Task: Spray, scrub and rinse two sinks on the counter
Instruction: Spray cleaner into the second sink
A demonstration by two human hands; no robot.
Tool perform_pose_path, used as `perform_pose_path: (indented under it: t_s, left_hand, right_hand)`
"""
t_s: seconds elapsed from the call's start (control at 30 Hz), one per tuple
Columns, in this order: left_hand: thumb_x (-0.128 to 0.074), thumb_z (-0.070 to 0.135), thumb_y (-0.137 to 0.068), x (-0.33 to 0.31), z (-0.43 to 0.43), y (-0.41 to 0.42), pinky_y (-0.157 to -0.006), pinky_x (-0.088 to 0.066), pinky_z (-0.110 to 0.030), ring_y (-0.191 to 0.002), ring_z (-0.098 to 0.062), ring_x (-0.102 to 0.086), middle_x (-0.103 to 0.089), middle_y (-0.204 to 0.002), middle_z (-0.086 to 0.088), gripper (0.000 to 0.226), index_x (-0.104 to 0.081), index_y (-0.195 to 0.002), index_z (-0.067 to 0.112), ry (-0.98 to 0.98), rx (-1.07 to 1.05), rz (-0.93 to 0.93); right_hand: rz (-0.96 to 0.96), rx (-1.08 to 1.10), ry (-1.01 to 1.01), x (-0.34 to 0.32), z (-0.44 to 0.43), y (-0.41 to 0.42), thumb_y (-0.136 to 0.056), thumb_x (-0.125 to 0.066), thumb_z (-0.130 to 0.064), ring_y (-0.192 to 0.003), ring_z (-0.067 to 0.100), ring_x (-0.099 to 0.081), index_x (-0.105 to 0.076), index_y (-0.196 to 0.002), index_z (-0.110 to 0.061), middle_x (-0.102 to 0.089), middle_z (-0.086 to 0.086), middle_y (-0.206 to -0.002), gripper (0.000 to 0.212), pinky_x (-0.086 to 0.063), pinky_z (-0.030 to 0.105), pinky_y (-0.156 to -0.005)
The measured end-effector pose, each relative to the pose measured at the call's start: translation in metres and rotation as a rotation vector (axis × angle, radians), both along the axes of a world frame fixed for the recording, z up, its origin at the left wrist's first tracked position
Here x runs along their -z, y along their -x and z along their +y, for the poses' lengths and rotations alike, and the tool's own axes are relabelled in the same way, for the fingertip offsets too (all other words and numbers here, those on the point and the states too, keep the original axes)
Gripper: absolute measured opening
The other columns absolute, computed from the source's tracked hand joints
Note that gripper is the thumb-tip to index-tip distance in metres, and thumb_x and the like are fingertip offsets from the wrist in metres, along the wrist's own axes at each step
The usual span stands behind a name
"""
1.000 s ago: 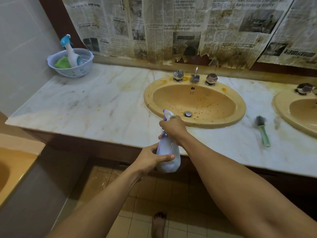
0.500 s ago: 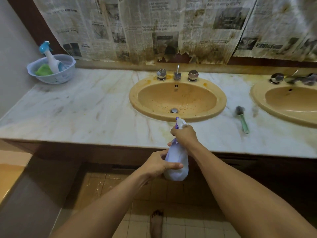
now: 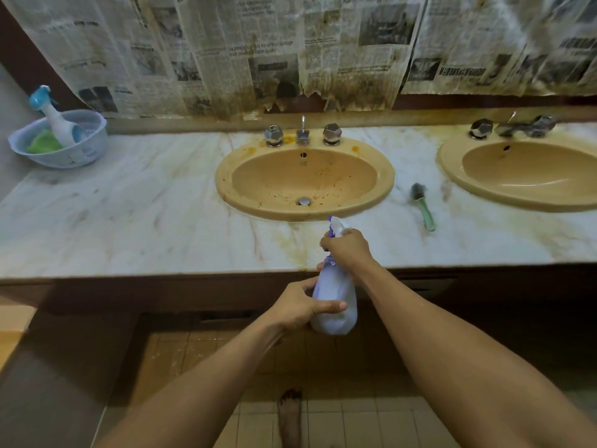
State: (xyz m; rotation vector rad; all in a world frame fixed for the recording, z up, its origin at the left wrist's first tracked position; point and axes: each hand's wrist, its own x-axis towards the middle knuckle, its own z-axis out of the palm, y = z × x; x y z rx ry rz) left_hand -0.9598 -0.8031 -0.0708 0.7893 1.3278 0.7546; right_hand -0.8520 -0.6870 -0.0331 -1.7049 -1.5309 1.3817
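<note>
A pale purple spray bottle [image 3: 336, 315] is held in front of the counter edge, its nozzle aimed at the stained yellow left sink [image 3: 245, 189]. My left hand [image 3: 300, 307] grips the bottle's body. My right hand [image 3: 347, 247] is wrapped round its trigger head. A second yellow sink [image 3: 452, 169] sits at the right, partly cut off by the frame. Between the sinks a green-handled scrub brush [image 3: 423, 205] lies on the marble counter [image 3: 129, 215].
A white basket [image 3: 87, 147] at the counter's far left holds a blue-capped bottle [image 3: 55, 121] and a green cloth [image 3: 43, 142]. Taps [image 3: 303, 134] stand behind the left sink. Stained newspaper covers the wall. My bare foot [image 3: 289, 415] is on the tiled floor.
The view has swung to the right, bringing more of the right sink into sight. The bottle and both hands keep their grip, staying before the left sink's front rim.
</note>
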Motion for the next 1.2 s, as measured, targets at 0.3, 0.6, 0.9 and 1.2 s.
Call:
perform_pose_path:
  t_s: [0.3,0.6,0.9,1.2]
  left_hand:
    - [-0.097,0.033,-0.066,0.001,-0.003,0.012,-0.088,-0.061,-0.055,-0.115,-0.029,-0.068,-0.072,-0.124,-0.001,0.075,-0.065,-0.135,0.028,0.004,-0.035,-0.011]
    - [-0.097,0.037,-0.063,-0.001,-0.015,0.044,-0.085,-0.062,-0.054,-0.117,-0.031,-0.064,-0.067,-0.129,-0.001,0.082,-0.064,-0.136,0.024,-0.011,-0.181,0.036]
    - [-0.096,0.037,-0.065,0.003,-0.019,0.067,-0.084,-0.063,-0.052,-0.114,-0.029,-0.065,-0.070,-0.124,-0.001,0.069,-0.069,-0.128,0.025,-0.019,-0.249,0.032]
    - [-0.096,0.037,-0.066,0.003,-0.017,0.078,-0.084,-0.063,-0.052,-0.114,-0.029,-0.066,-0.070,-0.123,-0.002,0.069,-0.068,-0.128,0.024,0.000,-0.233,0.042]
  right_hand:
    - [-0.047,-0.076,-0.070,-0.010,-0.006,0.014,-0.079,-0.056,-0.020,-0.077,0.035,-0.073,-0.055,-0.093,-0.018,-0.067,0.017,-0.092,0.014,-0.060,0.049,-0.078]
    - [-0.025,-0.196,-0.007,-0.021,-0.007,0.064,-0.082,-0.053,-0.011,-0.065,0.039,-0.075,-0.049,-0.083,-0.018,-0.066,0.023,-0.094,0.008,-0.061,0.054,-0.078]
    - [0.001,-0.210,0.037,-0.011,-0.002,0.095,-0.070,-0.053,-0.024,-0.076,0.040,-0.074,-0.058,-0.085,-0.017,-0.071,0.019,-0.092,0.018,-0.060,0.059,-0.078]
    - [-0.012,-0.237,0.012,-0.007,0.001,0.102,-0.067,-0.055,-0.026,-0.078,0.039,-0.074,-0.052,-0.074,-0.027,-0.070,0.016,-0.091,0.008,-0.061,0.057,-0.079]
